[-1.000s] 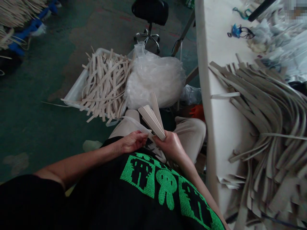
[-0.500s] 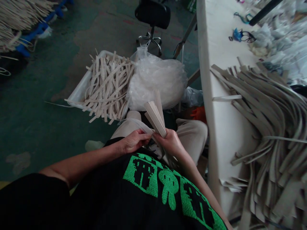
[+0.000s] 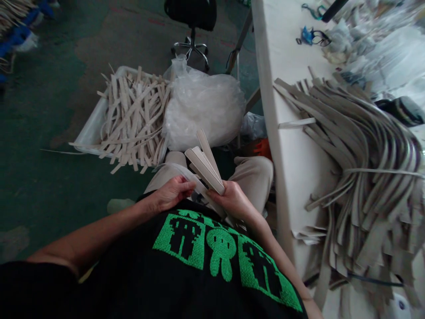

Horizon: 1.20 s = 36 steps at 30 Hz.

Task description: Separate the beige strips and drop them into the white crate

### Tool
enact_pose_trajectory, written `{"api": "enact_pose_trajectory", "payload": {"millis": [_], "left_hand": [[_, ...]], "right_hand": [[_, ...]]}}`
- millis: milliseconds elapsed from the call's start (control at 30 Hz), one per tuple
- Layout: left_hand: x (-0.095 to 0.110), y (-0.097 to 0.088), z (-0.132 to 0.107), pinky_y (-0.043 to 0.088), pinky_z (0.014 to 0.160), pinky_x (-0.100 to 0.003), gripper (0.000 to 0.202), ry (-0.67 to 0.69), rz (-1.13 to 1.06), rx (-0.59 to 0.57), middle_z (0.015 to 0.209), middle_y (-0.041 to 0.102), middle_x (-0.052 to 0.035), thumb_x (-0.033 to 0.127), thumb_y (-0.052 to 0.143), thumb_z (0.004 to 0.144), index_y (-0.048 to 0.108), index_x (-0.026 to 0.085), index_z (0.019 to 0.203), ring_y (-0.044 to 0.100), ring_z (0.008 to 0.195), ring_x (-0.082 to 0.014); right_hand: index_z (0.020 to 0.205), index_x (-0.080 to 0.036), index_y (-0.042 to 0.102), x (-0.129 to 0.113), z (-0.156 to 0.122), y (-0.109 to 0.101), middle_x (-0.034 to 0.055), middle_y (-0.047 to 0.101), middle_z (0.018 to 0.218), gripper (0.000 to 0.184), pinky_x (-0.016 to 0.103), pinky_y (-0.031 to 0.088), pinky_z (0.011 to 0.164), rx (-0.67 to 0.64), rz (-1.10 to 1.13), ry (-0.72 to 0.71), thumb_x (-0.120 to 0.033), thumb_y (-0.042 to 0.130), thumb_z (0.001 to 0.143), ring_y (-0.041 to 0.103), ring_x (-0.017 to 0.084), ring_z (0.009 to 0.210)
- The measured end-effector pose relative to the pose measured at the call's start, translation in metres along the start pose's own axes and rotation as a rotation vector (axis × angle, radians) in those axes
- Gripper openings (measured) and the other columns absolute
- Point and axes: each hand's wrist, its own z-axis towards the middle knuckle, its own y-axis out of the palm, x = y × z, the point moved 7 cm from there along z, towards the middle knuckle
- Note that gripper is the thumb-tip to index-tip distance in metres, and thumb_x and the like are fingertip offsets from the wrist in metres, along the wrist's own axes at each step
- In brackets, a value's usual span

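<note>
A: Gripping what with the right hand point(image 3: 232, 201)?
B: Closed tight round a fanned bundle of strips point(image 3: 203, 166), up over the lap point(image 3: 252, 177).
A: And over on the left hand point(image 3: 172, 192)?
B: Pinching a thin pale strip point(image 3: 179, 168) just beside that bundle, fingertips together on it. Sitting between the tray point(image 3: 88, 130) of loose strips on the floor point(image 3: 40, 177) and the table point(image 3: 285, 88).

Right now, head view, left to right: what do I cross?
Tray of cut strips → left hand, pinching a loose strip → strip bundle → right hand gripping it → white table → heap of grey strips.
</note>
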Motion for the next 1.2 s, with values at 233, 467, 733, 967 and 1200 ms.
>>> {"api": "enact_pose_trajectory", "payload": {"millis": [233,467,733,967,1200], "left_hand": [[0.041,0.0,0.0,0.047,0.053,-0.016,0.03,0.186,0.033,0.033,0.076,0.071,0.0,0.01,0.094,0.058,0.074,0.013,0.081,0.057,0.059,-0.0065],[0.047,0.003,-0.002,0.048,0.054,-0.017,0.028,0.201,0.095,0.047,0.075,0.072,-0.0019,0.009,0.093,0.059,0.075,0.012,0.081,0.058,0.058,-0.0075],[0.056,-0.007,-0.001,0.05,0.054,-0.015,0.032,0.231,0.047,0.078,0.078,0.072,0.0001,0.008,0.093,0.057,0.075,0.013,0.083,0.06,0.06,-0.0068],[0.044,0.009,-0.002,0.051,0.051,-0.013,0.031,0.103,-0.058,-0.036,0.07,0.067,0.0017,0.009,0.094,0.059,0.074,0.014,0.082,0.057,0.054,-0.0056],[0.036,0.012,0.001,0.053,0.053,-0.014,0.018,-0.023,-0.141,-0.008,0.074,0.069,-0.0017,0.003,0.084,0.069,0.069,0.011,0.076,0.06,0.055,-0.0061]], "right_hand": [[0.081,-0.015,0.068,-0.008,0.004,0.001,0.0007,0.063,0.068,0.031,0.024,0.039,0.054,-0.007,0.087,-0.022,-0.045,0.063,0.083,0.053,0.014,0.061],[0.078,-0.015,0.067,-0.019,0.018,-0.003,0.0009,0.062,0.067,0.025,0.025,0.039,0.055,0.106,0.043,-0.047,-0.04,0.067,0.083,0.056,0.015,0.064],[0.083,-0.016,0.064,-0.008,0.016,0.009,-0.0028,0.058,0.062,0.031,0.022,0.044,0.044,-0.086,0.366,0.037,-0.045,0.073,0.078,0.054,0.011,0.049],[0.079,-0.016,0.065,-0.008,0.031,-0.008,0.0023,0.066,0.071,0.039,0.022,0.047,0.046,0.086,0.606,-0.054,-0.054,0.072,0.074,0.051,0.009,0.048],[0.081,-0.019,0.077,-0.021,0.027,0.005,0.0069,0.074,0.103,0.029,0.027,0.057,0.057,0.044,0.582,-0.246,-0.045,0.079,0.069,0.067,0.021,0.083]]}}
